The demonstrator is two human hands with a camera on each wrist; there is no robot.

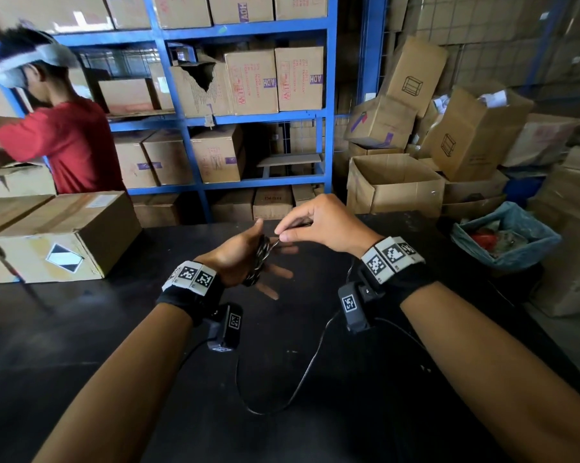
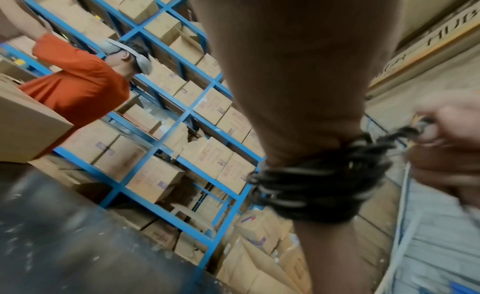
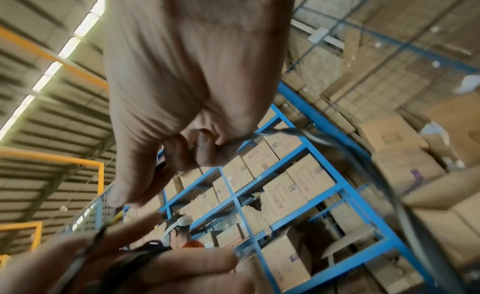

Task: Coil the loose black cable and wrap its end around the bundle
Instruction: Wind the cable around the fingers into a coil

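From the head view, my left hand (image 1: 245, 259) holds its fingers spread above the worktop (image 1: 81, 329), the black cable (image 1: 260, 262) coiled around the palm. At the left wrist the loops sit bunched. My right hand (image 3: 182, 93) pinches the free strand (blurred).

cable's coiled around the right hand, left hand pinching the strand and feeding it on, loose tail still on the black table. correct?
Sides are swapped: the head view shows the coil around the left hand, while the right hand pinches the strand. The tail does lie on the table.
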